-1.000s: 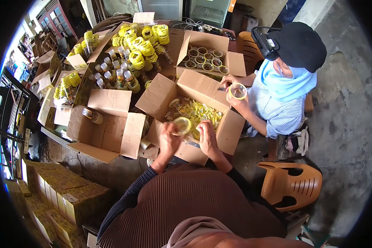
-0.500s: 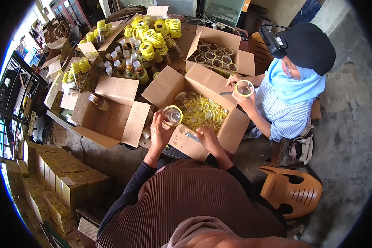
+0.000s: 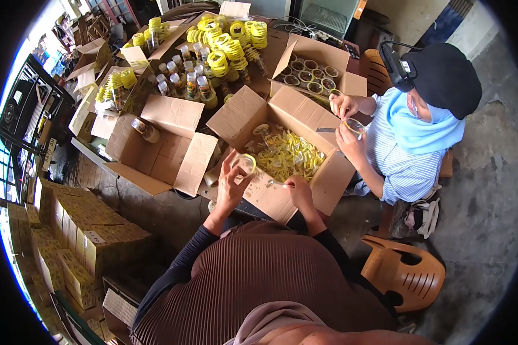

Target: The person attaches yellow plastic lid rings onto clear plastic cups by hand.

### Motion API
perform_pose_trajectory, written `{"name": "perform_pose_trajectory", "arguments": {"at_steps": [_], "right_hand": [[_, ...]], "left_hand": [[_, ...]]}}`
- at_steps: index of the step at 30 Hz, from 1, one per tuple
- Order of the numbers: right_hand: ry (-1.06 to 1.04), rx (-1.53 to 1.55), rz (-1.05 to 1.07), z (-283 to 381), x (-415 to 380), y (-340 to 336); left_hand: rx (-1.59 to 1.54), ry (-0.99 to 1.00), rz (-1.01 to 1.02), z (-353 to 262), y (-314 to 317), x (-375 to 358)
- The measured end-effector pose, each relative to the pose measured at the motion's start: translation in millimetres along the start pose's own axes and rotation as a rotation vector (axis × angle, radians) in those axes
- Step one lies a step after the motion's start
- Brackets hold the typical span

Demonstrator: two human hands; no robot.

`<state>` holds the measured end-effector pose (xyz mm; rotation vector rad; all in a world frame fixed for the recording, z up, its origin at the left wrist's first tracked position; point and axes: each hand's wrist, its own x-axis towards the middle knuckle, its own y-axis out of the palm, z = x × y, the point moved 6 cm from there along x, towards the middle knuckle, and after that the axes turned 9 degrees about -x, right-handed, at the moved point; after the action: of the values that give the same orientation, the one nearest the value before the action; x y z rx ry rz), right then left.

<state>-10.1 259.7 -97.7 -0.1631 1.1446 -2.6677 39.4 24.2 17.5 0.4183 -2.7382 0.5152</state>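
Note:
My left hand (image 3: 230,187) is closed around a clear plastic jar (image 3: 247,165) with a yellow rim, tilted over the near side of an open cardboard box. To its right, my right hand (image 3: 299,191) is closed in a pinch on a small cutter blade (image 3: 275,184), seen nearly edge-on above the box's near flap (image 3: 263,199). Inside that box lies a heap of yellow and clear plastic scraps (image 3: 288,156). The jar and the blade are apart.
Across the box, a co-worker (image 3: 411,123) holds another jar (image 3: 354,126). Behind stands a box of yellow-rimmed jars (image 3: 315,87). An open carton (image 3: 161,146) with one bottle, several filled bottles (image 3: 191,84) and stacked yellow rings (image 3: 227,46) are at the left and back. An orange chair (image 3: 411,273) is at right.
My left hand has turned the jar and moved slightly right; my right hand has shifted a little right with the blade. The co-worker's hands have come closer together. The view has shifted slightly.

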Motion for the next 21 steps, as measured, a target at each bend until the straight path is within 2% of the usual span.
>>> {"name": "perform_pose_trajectory", "arguments": {"at_steps": [4, 6, 10, 11, 14, 21], "right_hand": [[0.021, 0.176, -0.125, 15, 1, -19], [-0.112, 0.089, -0.251, 41, 1, -41], [-0.207, 0.114, -0.399, 88, -3, -65], [-0.289, 0.088, -0.457, 102, -6, -73], [-0.425, 0.042, -0.526, 132, -14, -85], [-0.546, -0.133, -0.541, 141, -21, -87]], "left_hand": [[0.103, 0.057, 0.005, -9, -1, -4], [0.250, 0.092, 0.052, -10, 2, -5], [0.360, 0.177, 0.084, -27, 6, -6], [0.349, 0.232, 0.045, -34, 7, -5], [0.340, 0.261, 0.060, -46, 7, -2], [0.382, 0.356, 0.081, -65, 15, 2]]}}
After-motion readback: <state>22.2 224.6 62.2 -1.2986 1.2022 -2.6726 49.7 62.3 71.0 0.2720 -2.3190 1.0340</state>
